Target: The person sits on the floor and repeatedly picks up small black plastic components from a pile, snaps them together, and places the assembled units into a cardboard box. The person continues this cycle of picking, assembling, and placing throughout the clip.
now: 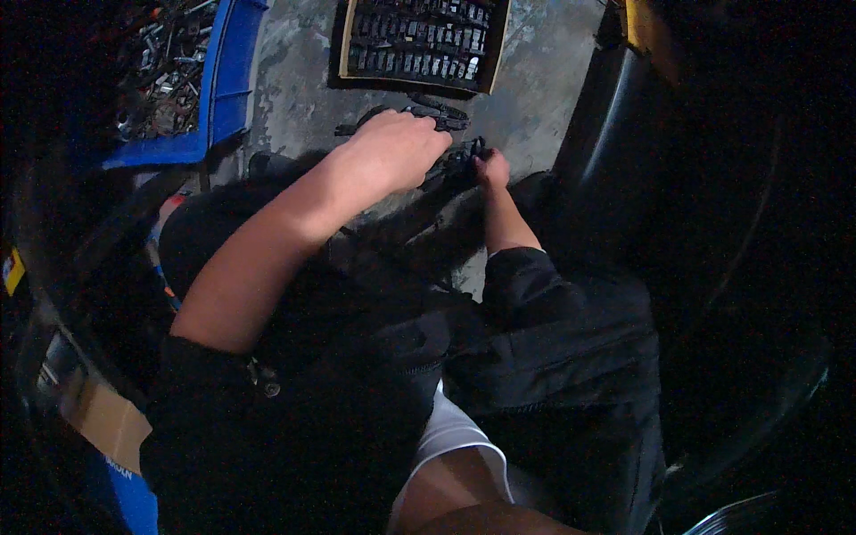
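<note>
- Left hand (392, 147): sits in the upper centre of the frame, fingers curled down and closed over a dark metal hand tool (419, 114) lying on the floor; only the tool's black ends show past the knuckles, toward the top of the frame.
- Right hand (492, 167): lies just right of the left hand, fingers closed around a small dark metal part (462, 160). What kind of part it is cannot be told in the shadow.
- The two hands are near each other, with the small part between them.
- Grey concrete floor (294, 89): bare patch visible in the upper centre.
- Shallow cardboard tray of dark sockets in rows (423, 40): top centre, just above the hands.
- Blue plastic bin of loose metal tools (227, 80): upper left of the frame.
- Large black curved body (615, 134): right side, beside the right hand.
</note>
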`<state>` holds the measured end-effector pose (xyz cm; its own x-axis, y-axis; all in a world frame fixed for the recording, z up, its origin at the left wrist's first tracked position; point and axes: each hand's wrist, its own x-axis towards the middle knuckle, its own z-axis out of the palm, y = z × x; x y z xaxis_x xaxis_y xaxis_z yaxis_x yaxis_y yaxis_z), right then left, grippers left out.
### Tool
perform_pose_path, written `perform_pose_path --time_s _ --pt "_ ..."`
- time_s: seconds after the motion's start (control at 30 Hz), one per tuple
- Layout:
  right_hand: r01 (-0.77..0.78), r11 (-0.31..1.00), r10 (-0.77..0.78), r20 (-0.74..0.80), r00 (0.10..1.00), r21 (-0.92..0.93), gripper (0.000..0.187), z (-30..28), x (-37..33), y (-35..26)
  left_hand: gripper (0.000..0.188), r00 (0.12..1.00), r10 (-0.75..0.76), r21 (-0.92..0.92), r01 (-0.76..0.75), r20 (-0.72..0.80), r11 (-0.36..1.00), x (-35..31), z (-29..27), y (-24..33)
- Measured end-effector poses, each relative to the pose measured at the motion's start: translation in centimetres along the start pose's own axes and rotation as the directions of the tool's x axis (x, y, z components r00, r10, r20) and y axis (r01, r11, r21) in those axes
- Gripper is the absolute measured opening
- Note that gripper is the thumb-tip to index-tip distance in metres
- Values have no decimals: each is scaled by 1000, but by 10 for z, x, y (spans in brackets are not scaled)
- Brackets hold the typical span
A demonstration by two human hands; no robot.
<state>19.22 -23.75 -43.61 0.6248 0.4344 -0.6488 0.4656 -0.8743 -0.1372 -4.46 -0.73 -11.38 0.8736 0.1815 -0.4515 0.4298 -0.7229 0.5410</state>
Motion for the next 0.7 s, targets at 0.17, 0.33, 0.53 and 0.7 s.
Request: perform_pose_path --time_s 0.17,0.33,0.53,0.7 --pt "-65 998 65 -64 996 -9 44 -20 -13 -33 30 993 -59 12 59 102 998 4 1 2" --pt "128 957 -175 165 971 262 36 -58 30 -49 39 995 -90 -8 91 41 996 19 -25 -8" --pt "330 747 -567 294 769 577 37 -149 -47 -149 50 958 -108 78 133 -267 988 2 -17 -3" --pt "571 630 -742 192 642 526 36 -227 -130 -176 56 902 -55 72 95 -429 993 -1 -17 8"
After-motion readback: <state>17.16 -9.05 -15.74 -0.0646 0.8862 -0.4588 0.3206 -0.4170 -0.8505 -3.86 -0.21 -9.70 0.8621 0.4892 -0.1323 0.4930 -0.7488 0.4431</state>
